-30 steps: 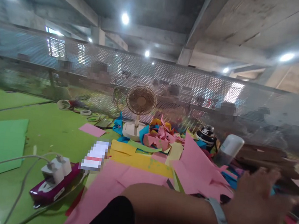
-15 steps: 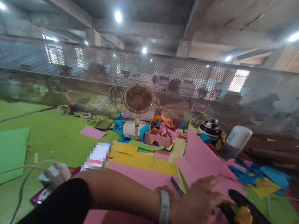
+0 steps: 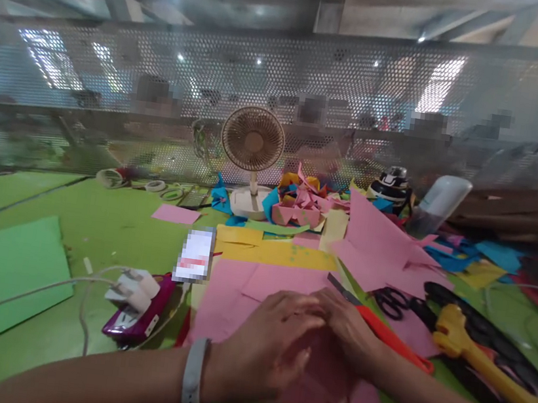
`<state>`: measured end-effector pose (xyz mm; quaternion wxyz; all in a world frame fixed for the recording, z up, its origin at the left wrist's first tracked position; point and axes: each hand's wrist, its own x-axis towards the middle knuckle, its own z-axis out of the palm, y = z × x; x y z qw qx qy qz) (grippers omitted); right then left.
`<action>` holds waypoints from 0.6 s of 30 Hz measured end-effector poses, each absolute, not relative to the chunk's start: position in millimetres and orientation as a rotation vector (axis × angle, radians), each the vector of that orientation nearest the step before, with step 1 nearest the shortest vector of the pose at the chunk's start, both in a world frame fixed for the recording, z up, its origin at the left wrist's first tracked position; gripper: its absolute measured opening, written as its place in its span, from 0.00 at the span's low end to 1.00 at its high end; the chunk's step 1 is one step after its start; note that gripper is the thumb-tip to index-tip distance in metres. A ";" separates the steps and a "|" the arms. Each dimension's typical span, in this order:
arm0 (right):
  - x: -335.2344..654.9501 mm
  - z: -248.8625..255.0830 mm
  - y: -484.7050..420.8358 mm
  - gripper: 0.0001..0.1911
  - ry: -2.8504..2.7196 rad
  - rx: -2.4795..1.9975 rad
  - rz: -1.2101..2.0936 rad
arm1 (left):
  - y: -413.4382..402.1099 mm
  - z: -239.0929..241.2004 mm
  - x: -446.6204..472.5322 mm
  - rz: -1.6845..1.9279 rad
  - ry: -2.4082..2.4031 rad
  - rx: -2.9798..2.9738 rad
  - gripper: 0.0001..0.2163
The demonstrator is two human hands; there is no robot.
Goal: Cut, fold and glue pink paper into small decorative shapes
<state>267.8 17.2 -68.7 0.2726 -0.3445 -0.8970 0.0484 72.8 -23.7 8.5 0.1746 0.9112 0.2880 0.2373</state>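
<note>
My left hand (image 3: 267, 343), with a pale band on its wrist, hovers over a sheet of pink paper (image 3: 229, 299). Its fingers are slightly curled and apart, and I see nothing held in them. My right hand (image 3: 349, 328) bends over the same paper from the right. Its fingertips meet the left fingers and are partly hidden behind them, so its grip does not show. Just beyond the right hand lies a red-handled cutting tool (image 3: 399, 344) with a grey blade. Black-handled scissors (image 3: 390, 302) are to its right.
A yellow-handled tool (image 3: 486, 362) lies on a black object at right. A white fan (image 3: 253, 140) stands behind, beside crumpled coloured scraps (image 3: 298, 205). Left are a phone (image 3: 195, 254), a purple power strip (image 3: 134, 322) with plugs and cable, and green paper (image 3: 1, 278). A perforated divider (image 3: 339, 78) runs across the back.
My left hand has drawn back leftward from beside the yellow-handled tool to over the pink paper. My right hand and forearm now show beside it. The view has tilted downward.
</note>
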 end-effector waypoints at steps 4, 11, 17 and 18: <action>270.6 -63.5 17.9 0.13 -2.505 -0.887 0.062 | -7.8 -15.4 55.1 0.498 1.083 2.680 0.11; 272.3 -52.9 20.0 0.13 -2.532 -0.926 0.138 | 19.9 -31.9 42.1 0.372 1.164 2.806 0.04; 283.4 -52.4 27.4 0.13 -2.451 -0.915 0.269 | 32.2 -38.3 34.9 0.286 1.003 2.885 0.08; 284.3 -52.6 28.2 0.13 -2.444 -0.919 0.279 | 32.7 -38.5 34.5 0.287 0.995 2.880 0.09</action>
